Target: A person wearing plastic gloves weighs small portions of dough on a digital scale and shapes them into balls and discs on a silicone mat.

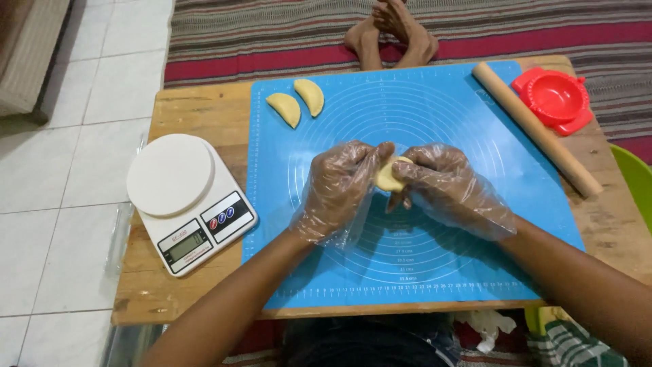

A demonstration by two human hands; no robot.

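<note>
Both of my hands wear loose clear plastic gloves and meet over the middle of a blue silicone baking mat (462, 115). My left hand (339, 187) and my right hand (441, 180) pinch a small pale yellow piece of dough (388, 175) between their fingertips, held just above the mat. Two folded half-moon dough pastries (297, 103) lie side by side at the mat's far left corner.
A white kitchen scale (187, 200) stands left of the mat on the low wooden table (193, 109). A wooden rolling pin (536, 129) lies diagonally at the right, beside a red plastic dumpling press (555, 98). Another person's bare feet (390, 34) rest on the striped rug beyond the table.
</note>
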